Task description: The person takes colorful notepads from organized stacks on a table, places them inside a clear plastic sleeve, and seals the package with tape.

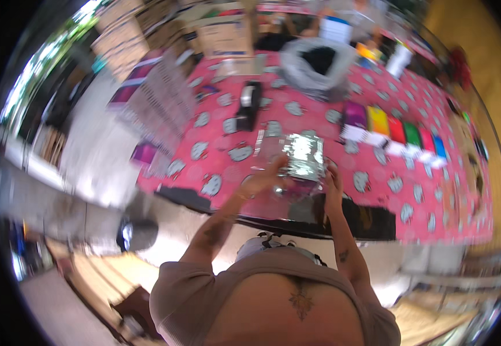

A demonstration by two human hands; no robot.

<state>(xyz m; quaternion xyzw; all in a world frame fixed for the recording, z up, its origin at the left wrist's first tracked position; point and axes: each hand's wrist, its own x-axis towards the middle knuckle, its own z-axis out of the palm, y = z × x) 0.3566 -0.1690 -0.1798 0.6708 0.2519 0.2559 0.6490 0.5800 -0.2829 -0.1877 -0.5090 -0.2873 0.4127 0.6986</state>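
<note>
A glossy clear plastic package (303,151) is between my hands, above the near part of the pink table; glare covers its top and hides what is inside. My left hand (273,175) grips its lower left side, thumb and fingers closed on the film. At the right edge, my right hand (333,177) holds it with curled fingers, slightly blurred. Loose clear film (260,147) sticks out to the left of the package. Just beyond stands a black tape dispenser (248,106).
A row of small coloured boxes (396,134) stands to the right. At the far side is a bin lined with a clear bag (319,63). Stacked purple-and-white cartons (155,104) line the left edge, with brown cardboard boxes (224,36) behind. A black strip (366,219) runs along the near edge.
</note>
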